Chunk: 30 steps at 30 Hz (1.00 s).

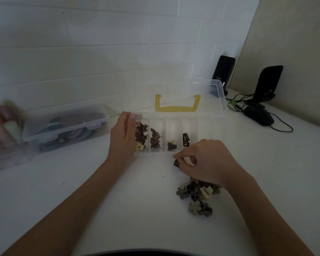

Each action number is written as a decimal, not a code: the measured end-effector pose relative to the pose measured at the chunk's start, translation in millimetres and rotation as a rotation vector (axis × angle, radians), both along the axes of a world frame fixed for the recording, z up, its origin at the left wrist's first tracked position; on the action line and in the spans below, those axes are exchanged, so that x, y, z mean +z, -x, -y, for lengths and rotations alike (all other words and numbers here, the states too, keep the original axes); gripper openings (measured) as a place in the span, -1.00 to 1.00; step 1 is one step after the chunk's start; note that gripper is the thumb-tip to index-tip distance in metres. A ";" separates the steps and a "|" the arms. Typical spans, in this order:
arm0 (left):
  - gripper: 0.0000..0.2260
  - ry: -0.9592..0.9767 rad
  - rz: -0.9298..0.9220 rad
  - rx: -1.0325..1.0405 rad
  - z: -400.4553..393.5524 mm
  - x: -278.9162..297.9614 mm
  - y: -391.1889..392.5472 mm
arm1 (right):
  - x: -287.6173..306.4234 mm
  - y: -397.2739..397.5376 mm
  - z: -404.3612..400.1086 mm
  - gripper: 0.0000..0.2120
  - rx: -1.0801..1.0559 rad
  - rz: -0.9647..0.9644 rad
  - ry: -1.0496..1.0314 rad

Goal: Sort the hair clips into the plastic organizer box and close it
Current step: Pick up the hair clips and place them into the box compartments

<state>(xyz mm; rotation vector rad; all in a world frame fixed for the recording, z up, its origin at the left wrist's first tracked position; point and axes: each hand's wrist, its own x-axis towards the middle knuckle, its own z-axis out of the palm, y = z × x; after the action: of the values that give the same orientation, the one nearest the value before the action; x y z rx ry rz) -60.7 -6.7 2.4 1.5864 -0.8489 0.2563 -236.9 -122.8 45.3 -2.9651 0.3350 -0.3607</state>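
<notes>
From my head camera, my right hand [207,159] has its grip pinched shut on a small dark hair clip [177,162], held just off the near edge of the organizer box [207,126] and low over the table [118,200]. My left hand [123,135] rests against the box's left end, fingers curled loosely at its wall; I cannot tell whether that grip truly clamps the box or only steadies it.

The risk I judge from here: the clip is tiny and held only at my fingertips, so it could slip out short of the rim, or land in the wrong compartment, since the dividers sit close together. If my left hand eases off, a nudge might slide the light box.

The box is open, its clear lid [201,93] with the yellow handle [176,106] tilted back. Four compartments hold brown clips, with a pale one in the leftmost; the rightmost looks empty. The unsorted pile of clips [196,194] lies beneath my right wrist. A second clear container [66,124], shut, sits to the left.
</notes>
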 end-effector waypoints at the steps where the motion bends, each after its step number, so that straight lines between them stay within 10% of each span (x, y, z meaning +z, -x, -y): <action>1: -0.82 -0.003 -0.010 0.005 0.4 -0.3 -1.1 | -0.4 0.7 0.0 -0.74 0.008 -0.010 0.014; 12: -0.80 -0.006 -0.081 0.006 2.2 -3.0 -8.1 | -6.8 -3.0 3.3 -0.85 0.071 -0.076 -0.059; 20: -0.76 0.001 -0.115 0.012 2.1 -1.4 -9.3 | -1.1 -0.3 14.0 -0.81 -0.131 0.574 -0.079; 30: -0.79 0.022 -0.154 0.004 3.3 -0.5 -6.9 | -19.1 -9.2 20.6 -0.52 -0.163 0.416 -0.121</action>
<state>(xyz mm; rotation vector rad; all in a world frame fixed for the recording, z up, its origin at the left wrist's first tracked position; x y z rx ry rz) -53.9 -10.0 1.9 1.5661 -0.7210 0.1437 -227.6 -143.4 26.2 -2.6607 0.5235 -0.9200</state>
